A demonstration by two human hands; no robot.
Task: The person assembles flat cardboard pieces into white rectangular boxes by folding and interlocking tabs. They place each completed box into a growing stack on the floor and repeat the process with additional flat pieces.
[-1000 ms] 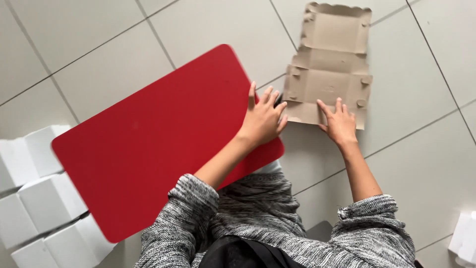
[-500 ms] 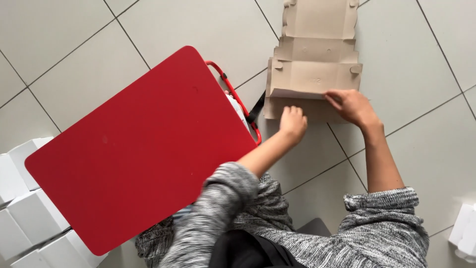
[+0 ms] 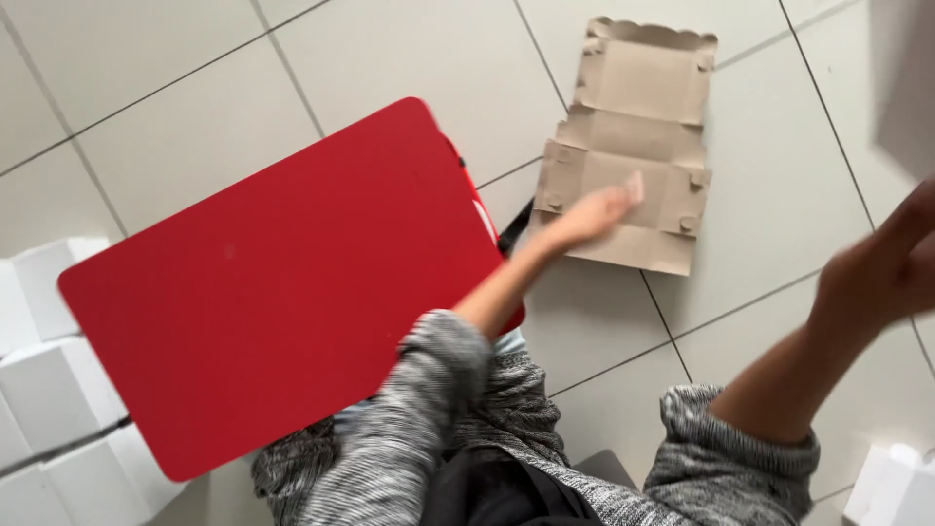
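Left hand [image 3: 591, 213] stretches flat and empty over the brown cardboard box blank [image 3: 628, 146] at upper centre on the floor, right hand [image 3: 881, 278] blurred at right edge, grip unclear.

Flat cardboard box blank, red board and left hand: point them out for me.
flat cardboard box blank [image 3: 638, 83]: head view, bare top panel.
red board [image 3: 282, 282]: head view, middle of its face.
left hand [image 3: 594, 212]: head view, back of hand.

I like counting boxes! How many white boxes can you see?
About 5: four stacked at the left edge beside the red board, at; one at the bottom right corner. More may be hidden.
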